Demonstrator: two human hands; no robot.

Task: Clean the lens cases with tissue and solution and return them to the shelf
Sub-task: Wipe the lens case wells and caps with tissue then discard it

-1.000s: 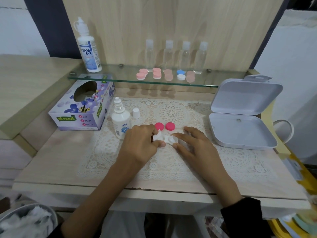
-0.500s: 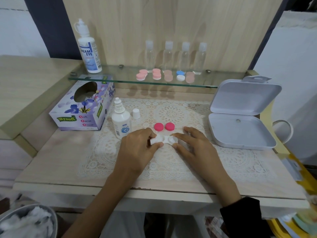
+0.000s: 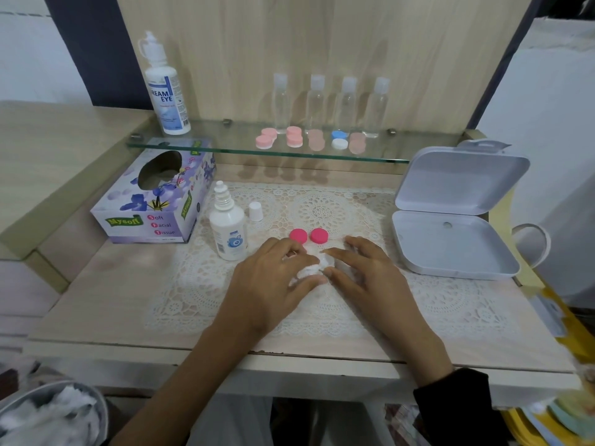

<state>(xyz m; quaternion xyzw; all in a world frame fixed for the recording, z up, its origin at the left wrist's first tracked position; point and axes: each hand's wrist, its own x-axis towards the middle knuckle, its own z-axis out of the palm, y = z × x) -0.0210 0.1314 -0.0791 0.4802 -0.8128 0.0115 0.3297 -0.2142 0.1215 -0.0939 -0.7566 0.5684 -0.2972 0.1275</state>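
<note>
A white lens case (image 3: 326, 261) lies on the lace mat, mostly hidden between my hands. My left hand (image 3: 273, 284) pinches a wad of white tissue (image 3: 306, 272) and presses it on the case. My right hand (image 3: 363, 275) holds the case's right side with thumb and forefinger. Two pink caps (image 3: 308, 235) lie just behind the hands. The small solution bottle (image 3: 228, 233) stands uncapped at the left, its white cap (image 3: 255, 211) beside it. Several closed lens cases (image 3: 310, 141) sit on the glass shelf (image 3: 225, 149).
A tissue box (image 3: 154, 201) stands at the left. An open grey box (image 3: 450, 226) sits at the right. On the shelf are a large solution bottle (image 3: 165, 98) and several clear bottles (image 3: 331, 104). A bin with used tissues (image 3: 48, 416) is at the lower left.
My left hand has slid a little toward me over the case, so the tissue wad now shows between thumb and fingers. My right hand stays on the case.
</note>
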